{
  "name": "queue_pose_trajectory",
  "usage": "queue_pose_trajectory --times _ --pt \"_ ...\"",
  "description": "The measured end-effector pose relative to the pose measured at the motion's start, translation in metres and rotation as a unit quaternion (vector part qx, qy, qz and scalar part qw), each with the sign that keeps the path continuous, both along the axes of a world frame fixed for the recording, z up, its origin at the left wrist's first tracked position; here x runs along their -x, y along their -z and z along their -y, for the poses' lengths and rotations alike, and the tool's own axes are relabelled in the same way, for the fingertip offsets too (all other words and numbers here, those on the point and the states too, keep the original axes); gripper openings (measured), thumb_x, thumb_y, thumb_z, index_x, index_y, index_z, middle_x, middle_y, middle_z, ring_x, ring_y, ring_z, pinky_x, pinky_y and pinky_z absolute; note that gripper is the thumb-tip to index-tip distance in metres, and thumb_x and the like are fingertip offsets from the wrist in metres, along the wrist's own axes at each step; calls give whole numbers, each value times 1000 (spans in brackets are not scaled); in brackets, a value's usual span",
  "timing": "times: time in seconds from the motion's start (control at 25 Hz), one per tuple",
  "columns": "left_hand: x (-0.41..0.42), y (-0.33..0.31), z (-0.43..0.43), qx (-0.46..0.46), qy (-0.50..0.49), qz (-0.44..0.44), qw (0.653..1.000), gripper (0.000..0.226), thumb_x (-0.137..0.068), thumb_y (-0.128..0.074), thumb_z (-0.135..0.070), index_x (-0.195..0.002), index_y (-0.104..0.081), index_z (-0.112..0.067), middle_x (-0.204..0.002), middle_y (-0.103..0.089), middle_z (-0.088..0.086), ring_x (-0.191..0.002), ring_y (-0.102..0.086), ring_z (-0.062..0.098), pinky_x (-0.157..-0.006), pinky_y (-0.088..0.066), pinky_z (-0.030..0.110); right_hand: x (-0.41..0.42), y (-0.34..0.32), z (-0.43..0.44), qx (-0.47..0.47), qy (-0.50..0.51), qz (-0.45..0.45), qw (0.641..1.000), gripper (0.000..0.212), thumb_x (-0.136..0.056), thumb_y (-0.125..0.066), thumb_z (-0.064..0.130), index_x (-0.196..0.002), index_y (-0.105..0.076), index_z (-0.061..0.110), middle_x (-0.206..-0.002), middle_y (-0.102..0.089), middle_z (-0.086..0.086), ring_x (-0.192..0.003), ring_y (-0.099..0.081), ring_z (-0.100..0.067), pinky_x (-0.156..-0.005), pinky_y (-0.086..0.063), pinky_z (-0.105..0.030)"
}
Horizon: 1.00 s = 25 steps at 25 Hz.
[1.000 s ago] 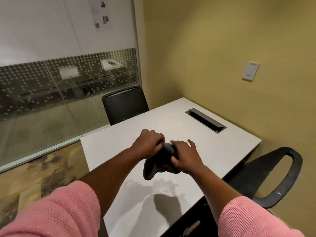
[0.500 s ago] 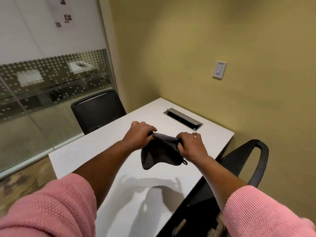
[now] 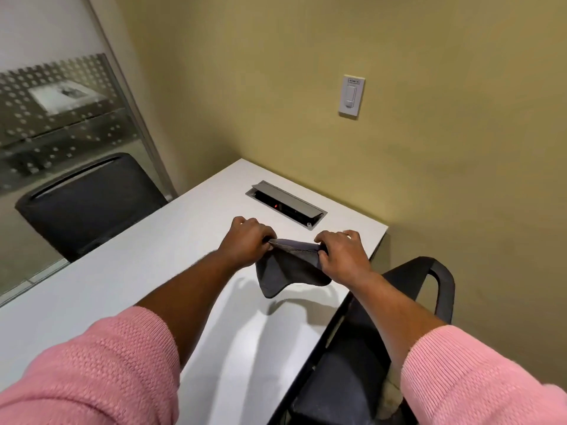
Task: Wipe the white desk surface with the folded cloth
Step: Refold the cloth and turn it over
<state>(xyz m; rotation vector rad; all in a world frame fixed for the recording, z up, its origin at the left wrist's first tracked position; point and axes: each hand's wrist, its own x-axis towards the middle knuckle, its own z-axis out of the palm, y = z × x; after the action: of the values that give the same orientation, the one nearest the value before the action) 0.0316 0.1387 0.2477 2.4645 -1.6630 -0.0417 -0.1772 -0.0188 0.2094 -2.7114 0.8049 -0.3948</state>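
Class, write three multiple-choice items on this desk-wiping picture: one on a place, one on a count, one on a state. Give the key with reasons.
1. Where is the cable box set in the desk?
A. Beyond the hands, near the wall
B. At the near edge
C. Under the cloth

2. How many chairs show?
A. One
B. Two
C. Four

3. How is the cloth held?
A. Flat on the desk under one palm
B. Stretched between both hands, hanging above the desk
C. Draped over a chair

Key: 1 A, it lies past the left hand and right hand. 2 B, one chair at the far side, one chair at the right. 3 B, each grip pinches an upper corner and a shadow falls beneath.
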Motion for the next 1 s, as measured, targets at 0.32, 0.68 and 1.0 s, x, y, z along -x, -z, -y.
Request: queue_pose_trajectory --times 0.32,0.68,1.0 --pt "-21 59 147 -84 41 -35 995 19 -94 -61 -29 -108 -73 -32 -100 -74 -4 -106 -61 21 -104 -32 41 -5 58 120 -39 45 -45 997 28 -94 -64 23 -122 -65 28 -109 -75 6 -108 -64 -18 -113 -22 -35" --pt "-47 137 301 -54 46 12 997 20 -95 -57 -24 -105 -74 -29 -97 -77 0 -96 -66 28 -98 -34 42 -42 132 243 36 111 -120 986 32 -92 -58 18 -122 -66 25 -107 -76 1 -109 -67 -23 -106 -27 -39" --pt "-49 194 344 2 3 15 1000 21 -87 -56 -12 -93 -72 -24 -90 -75 0 -92 -66 27 -95 -37 43 -58 175 275 86 114 -125 982 29 -87 -56 11 -110 -72 16 -99 -74 -7 -98 -67 -32 -99 -36 -45"
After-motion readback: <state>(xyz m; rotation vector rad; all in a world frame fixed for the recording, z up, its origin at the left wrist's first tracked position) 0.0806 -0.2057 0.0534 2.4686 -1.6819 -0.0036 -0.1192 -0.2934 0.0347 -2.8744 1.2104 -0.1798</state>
